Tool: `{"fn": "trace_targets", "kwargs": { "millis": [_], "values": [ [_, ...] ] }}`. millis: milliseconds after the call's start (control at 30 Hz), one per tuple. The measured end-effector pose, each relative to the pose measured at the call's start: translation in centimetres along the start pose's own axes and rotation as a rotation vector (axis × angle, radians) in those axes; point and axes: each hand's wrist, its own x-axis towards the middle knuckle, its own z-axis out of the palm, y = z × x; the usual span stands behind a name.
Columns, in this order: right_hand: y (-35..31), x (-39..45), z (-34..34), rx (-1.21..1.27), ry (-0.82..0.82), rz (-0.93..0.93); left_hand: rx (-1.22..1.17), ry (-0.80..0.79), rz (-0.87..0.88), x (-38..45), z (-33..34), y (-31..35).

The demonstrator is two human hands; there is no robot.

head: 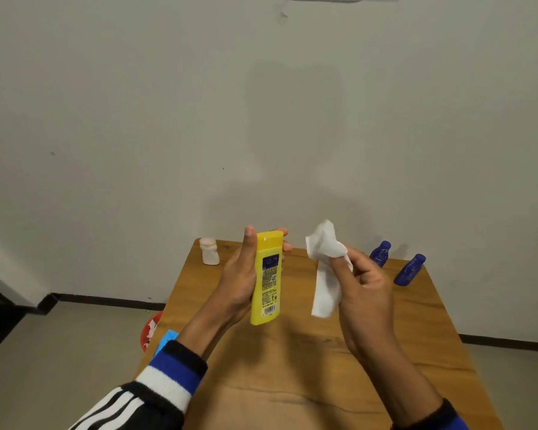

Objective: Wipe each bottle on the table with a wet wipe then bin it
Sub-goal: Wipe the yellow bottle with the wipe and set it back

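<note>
Head view showed the left hand (239, 280) with fingers clamped on the yellow bottle (267, 274) above the bench (292, 367); at its three o'clock, right hand (367, 293) pinched the wet wipe (325, 274), apart. Wiping seemed pending; next, press wipe onto bottle.

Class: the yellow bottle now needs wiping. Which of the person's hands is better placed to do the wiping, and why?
The right hand: it already holds the wet wipe, close beside the yellow bottle. The left hand is busy gripping that bottle upright above the table.
</note>
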Motion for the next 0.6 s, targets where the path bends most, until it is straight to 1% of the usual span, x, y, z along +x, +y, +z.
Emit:
{"fn": "trace_targets", "kwargs": {
  "millis": [67,133,167,200,233,267,300,333,367,400,433,467,500,533,567,600],
  "values": [
    [-0.8,-0.2,0.5,-0.216,-0.065,-0.305,0.043,-0.016,0.018,-0.3,0.4,0.0],
    [-0.6,-0.6,1.5,-0.416,-0.220,-0.654,0.068,-0.034,0.047,-1.1,0.1,-0.2],
    [-0.1,-0.8,2.0,-0.526,-0.308,-0.806,0.127,-0.077,0.079,-1.2,-0.4,-0.8],
    [0.4,-0.9,2.4,-0.636,-0.383,-0.921,0.245,-0.087,0.061,-1.6,-1.0,-1.4],
    [0.9,-0.9,2.7,-0.724,-0.435,-0.996,0.374,-0.085,0.068,-1.8,-1.6,-2.2],
    [1.1,-0.8,2.8,-0.788,-0.459,-1.047,0.407,-0.126,0.013,-1.7,-2.3,-3.3],
    [1.3,-0.6,2.8,-0.835,-0.452,-1.088,0.502,-0.099,-0.035,-1.9,-3.0,-4.0],
    [1.4,-0.5,2.9,-0.874,-0.432,-1.122,0.524,-0.030,-0.122,-1.7,-3.5,-4.8],
    [1.4,-0.4,2.9,-0.909,-0.413,-1.154,0.588,-0.018,-0.177,-1.8,-3.9,-5.0],
    [1.5,-0.3,2.9,-0.938,-0.401,-1.169,0.540,-0.011,-0.208,-1.4,-3.8,-5.3],
    [1.5,-0.3,2.9,-0.961,-0.395,-1.175,0.447,-0.026,-0.153,-1.3,-3.4,-4.7],
    [1.5,-0.3,3.0,-0.983,-0.396,-1.165,0.245,-0.020,-0.074,-1.1,-2.6,-3.9],
    [1.6,-0.2,2.8,-1.002,-0.392,-1.137,0.036,-0.004,-0.075,-1.3,-1.4,-2.1],
    [1.5,0.1,2.6,-1.008,-0.380,-1.081,-0.149,0.007,-0.140,-1.4,-0.6,-0.8],
    [1.5,0.5,2.2,-1.002,-0.346,-1.012,-0.252,0.008,-0.178,-1.2,-0.1,-0.4],
    [1.4,0.8,1.7,-0.985,-0.305,-0.937,-0.243,0.032,-0.142,-0.9,0.0,-0.3]
  ]
}}
